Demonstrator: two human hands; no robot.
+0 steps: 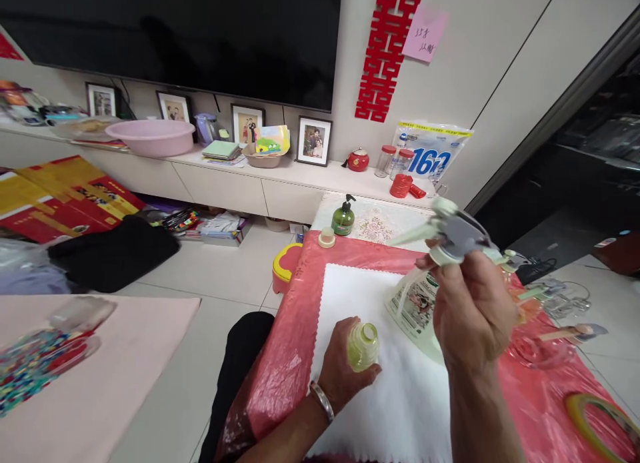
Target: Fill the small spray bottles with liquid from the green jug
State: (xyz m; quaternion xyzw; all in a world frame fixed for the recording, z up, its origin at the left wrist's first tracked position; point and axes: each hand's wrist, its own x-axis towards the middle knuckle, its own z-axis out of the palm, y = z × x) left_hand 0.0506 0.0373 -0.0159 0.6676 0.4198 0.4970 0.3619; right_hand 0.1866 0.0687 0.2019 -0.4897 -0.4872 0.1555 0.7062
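My left hand point(347, 363) wraps round a small yellow-green translucent bottle point(363, 346), upright with its neck uncovered. Raised at the right, my right hand point(470, 303) grips a pale pump head point(444, 246) by its collar; the long spout points left. Just behind this hand stands a large clear jug point(415, 309) with a printed label, holding pale liquid. Whether the pump head joins the jug is hidden by my fingers. Under the bottle and jug lies a white cloth point(350, 296) with a scalloped edge.
A green pump bottle point(343, 217) and a cream round cap point(327, 237) stand at the far left corner of the red-covered table point(280, 383). Tape rolls point(600, 419) and clear pieces point(565, 296) lie at right. A yellow-topped stool point(286, 263) stands beside the table.
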